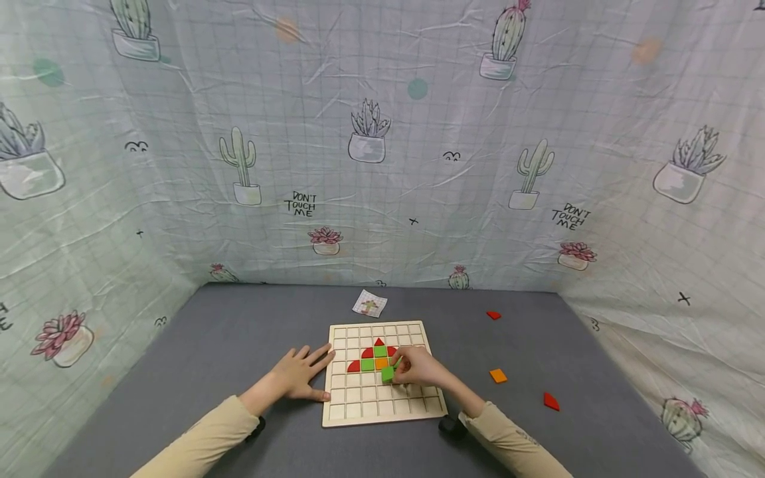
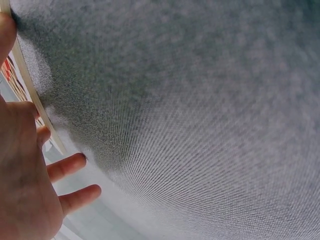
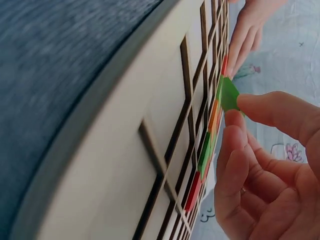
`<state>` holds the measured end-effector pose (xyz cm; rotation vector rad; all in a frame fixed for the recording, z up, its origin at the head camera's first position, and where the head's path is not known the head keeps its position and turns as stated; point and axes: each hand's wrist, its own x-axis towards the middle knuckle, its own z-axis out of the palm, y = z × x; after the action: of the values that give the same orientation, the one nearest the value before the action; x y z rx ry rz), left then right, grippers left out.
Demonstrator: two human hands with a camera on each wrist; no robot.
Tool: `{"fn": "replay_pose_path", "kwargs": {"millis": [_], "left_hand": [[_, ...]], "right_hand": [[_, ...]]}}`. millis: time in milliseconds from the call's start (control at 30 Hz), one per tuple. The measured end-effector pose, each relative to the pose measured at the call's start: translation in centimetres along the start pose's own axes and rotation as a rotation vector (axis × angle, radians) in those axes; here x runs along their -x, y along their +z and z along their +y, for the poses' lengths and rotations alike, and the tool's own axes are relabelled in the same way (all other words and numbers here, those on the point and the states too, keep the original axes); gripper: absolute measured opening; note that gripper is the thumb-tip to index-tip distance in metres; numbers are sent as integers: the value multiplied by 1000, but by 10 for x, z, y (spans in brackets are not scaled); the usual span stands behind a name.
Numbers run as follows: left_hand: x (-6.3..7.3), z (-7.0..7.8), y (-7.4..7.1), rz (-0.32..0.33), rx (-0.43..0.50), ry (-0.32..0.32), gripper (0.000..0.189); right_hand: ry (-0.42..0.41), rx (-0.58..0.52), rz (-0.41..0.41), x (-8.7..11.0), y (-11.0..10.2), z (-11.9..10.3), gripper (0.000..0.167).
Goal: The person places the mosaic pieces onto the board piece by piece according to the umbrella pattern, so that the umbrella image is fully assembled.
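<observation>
A wooden grid board (image 1: 352,411) lies on the grey table, with red, green and orange tiles set in its middle squares. My right hand (image 1: 418,367) pinches a green square tile (image 1: 388,375) between thumb and finger, just over the board below the orange tile (image 1: 381,363). In the right wrist view the green tile (image 3: 230,95) is held at a tilt by the fingertips. My left hand (image 1: 299,373) rests at the board's left edge, fingers spread and straight; in the left wrist view the thumb and some fingertips of the hand (image 2: 25,165) touch that edge.
A small printed pattern card (image 1: 370,303) lies behind the board. To the right are a red piece (image 1: 493,315), an orange square tile (image 1: 498,376) and another red piece (image 1: 551,401) on the grey table (image 1: 257,332). A cactus-print cloth (image 1: 412,166) hangs around the table.
</observation>
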<state>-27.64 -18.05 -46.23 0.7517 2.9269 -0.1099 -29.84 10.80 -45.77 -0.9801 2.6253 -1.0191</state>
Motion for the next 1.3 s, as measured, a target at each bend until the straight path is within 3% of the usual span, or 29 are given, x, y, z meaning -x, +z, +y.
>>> {"fn": "replay_pose_path", "kwargs": {"millis": [300,600,1300], "left_hand": [[1,1,0,7,-1,1,86],[1,0,2,13,6,2,86],[2,1,1,16,6,3,85]], "right_hand": [[29,-44,-6,-5,8,-4,22],[64,-11,3,-8,11,-5,21],[59,-23,-10,-7,8,-4,19]]}}
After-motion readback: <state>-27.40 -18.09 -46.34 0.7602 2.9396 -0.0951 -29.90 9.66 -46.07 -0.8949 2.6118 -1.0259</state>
